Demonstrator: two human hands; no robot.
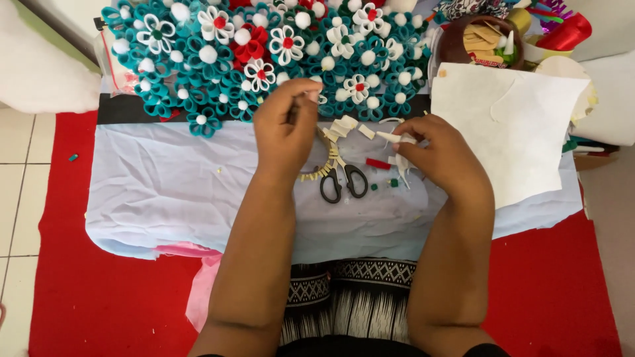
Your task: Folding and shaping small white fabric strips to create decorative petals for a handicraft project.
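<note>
From the head camera, the left hand [284,125] is curled, fingertips pinched near the felt flowers [264,53]; what it grips is unclear. The right hand [440,155] pinches a white felt strip [391,137]. Scissors [342,178] lie between them on pale cloth [165,185], with open room leftward.

Showing here — 2 hands [286,129], 1 pair of scissors [344,180], 1 white sheet [506,125], 1 brown bowl [477,41] — all lying close together.

We sit over a red carpet [92,291] that covers the near floor, with pale floor tiles [16,198] along the left edge; a pale blue cloth [165,192] drapes the low worktop, under soft, even daylight
</note>
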